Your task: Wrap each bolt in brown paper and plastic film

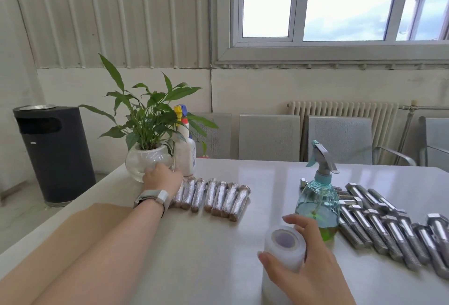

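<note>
Two hands over the worktop (243, 178). Right hand (308, 263) curled round an upright roll of plastic film (285, 250), thumb on the near side, fingers (295, 222) wrapped over the far side. Left hand (161, 179) reaching far forward, fingers hidden behind the knuckles, so grip impossible to tell; touching the left end of a row of wrapped bolts (213, 197). Watch (153, 197) on that wrist. Brown paper (73, 231) flat beneath the left forearm. Just beyond the right fingers, a blue spray bottle (318, 197) with green liquid. Right of the bottle, bare steel bolts (388, 227) in a loose row. Beyond the left fingers, a potted plant (148, 134) in a glass bowl, a white spray bottle (187, 149) beside it.
</note>
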